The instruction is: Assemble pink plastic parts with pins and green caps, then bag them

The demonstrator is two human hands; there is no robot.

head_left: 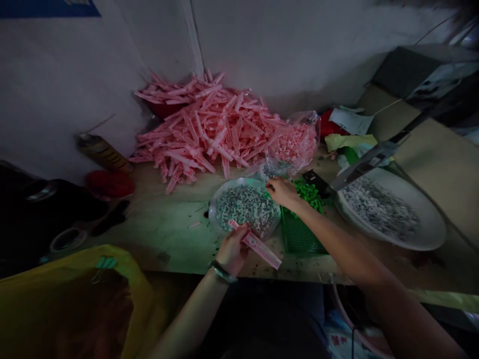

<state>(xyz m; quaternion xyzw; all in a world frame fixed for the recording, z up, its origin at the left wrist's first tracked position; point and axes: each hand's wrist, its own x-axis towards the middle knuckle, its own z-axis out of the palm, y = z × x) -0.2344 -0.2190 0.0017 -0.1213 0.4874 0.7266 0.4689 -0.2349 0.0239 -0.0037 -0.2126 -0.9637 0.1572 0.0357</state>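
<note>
My left hand (234, 249) is closed around a long, hollow pink plastic piece (263, 250), held at a slant above the table's front edge. Just beyond it sits a round clear bowl (214, 212) full of small grey parts (245, 204). My right hand (280, 191) is at the bowl's upper right rim, fingers bent together; what they hold, if anything, is too small to make out. Close to those fingers is a small container of tiny metal-looking parts (267, 172). Under my right forearm stands a green basket (301, 232) with bright green small parts (309, 193) at its far end.
A large heap of similar pink pieces (224, 124) lies against the wall, beside a clear bag of small pink parts (294, 144). At right is a wide white basin (430, 232) of grey parts. A spray can (105, 152) stands left; a yellow bag (140, 284) hangs front left.
</note>
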